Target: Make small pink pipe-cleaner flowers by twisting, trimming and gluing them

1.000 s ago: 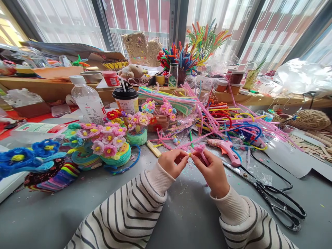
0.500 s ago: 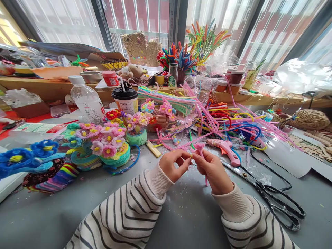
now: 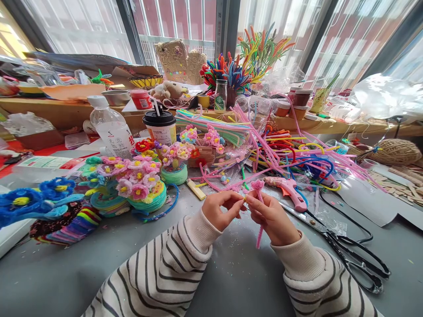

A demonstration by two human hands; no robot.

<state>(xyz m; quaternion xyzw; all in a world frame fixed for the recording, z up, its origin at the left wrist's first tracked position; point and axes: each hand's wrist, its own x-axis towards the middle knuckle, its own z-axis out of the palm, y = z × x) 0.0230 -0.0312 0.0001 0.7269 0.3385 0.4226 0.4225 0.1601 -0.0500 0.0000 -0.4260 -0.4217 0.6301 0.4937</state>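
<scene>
Both my hands meet over the grey table (image 3: 82, 264), just in front of me. My right hand (image 3: 272, 218) is closed round a pink pipe cleaner (image 3: 258, 237); its curled fuzzy top sticks up above my fingers and its tail hangs down below my palm. My left hand (image 3: 221, 210) pinches a tiny yellow bit at the pink piece's upper part, thumb and forefinger pressed together. Striped sleeves cover both my forearms.
A pink glue gun (image 3: 289, 190) and black scissors (image 3: 355, 255) lie to the right. Finished pipe-cleaner flower pots (image 3: 143, 185) and blue flowers (image 3: 36, 200) stand left. Behind are a loose pipe-cleaner heap (image 3: 284, 152), a lidded cup (image 3: 161, 127), a water bottle (image 3: 110, 127) and a twine ball (image 3: 395, 152).
The pink pipe cleaner has turned in my right hand: its tail now hangs lower below the palm. Both hands stay together, shifted slightly.
</scene>
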